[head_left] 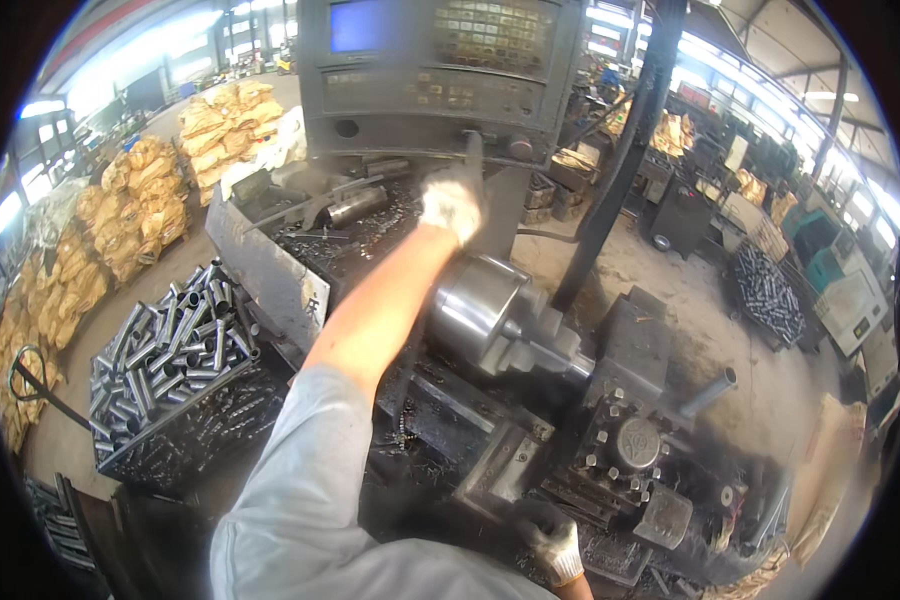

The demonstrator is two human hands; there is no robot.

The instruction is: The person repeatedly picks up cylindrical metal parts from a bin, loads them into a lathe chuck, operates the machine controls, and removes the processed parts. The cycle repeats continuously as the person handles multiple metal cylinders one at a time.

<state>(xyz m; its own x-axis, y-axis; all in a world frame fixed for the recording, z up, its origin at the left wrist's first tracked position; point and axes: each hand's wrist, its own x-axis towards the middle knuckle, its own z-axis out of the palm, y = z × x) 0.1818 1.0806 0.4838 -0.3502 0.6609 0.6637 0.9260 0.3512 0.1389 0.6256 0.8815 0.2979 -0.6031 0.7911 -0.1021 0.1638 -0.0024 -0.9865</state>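
Observation:
My left hand (451, 206), in a white work glove, reaches far forward and grips a dark upright lever (473, 152) just under the grey control panel (430, 75) of a lathe. Below my forearm sits the shiny steel chuck (470, 305) with a short workpiece (548, 352) sticking out to the right. My right hand (547, 534), in a dirty glove, rests low on the dark carriage (515, 462) near the tool post (632, 442). Whether its fingers hold anything is hidden in the dark metal.
A wire crate (175, 415) heaped with several short steel tubes stands at my left. Yellow sacks (135, 205) are stacked along the left floor. A black post (625, 150) rises right of the chuck. More machines and a bin of dark parts (767, 292) stand at the right.

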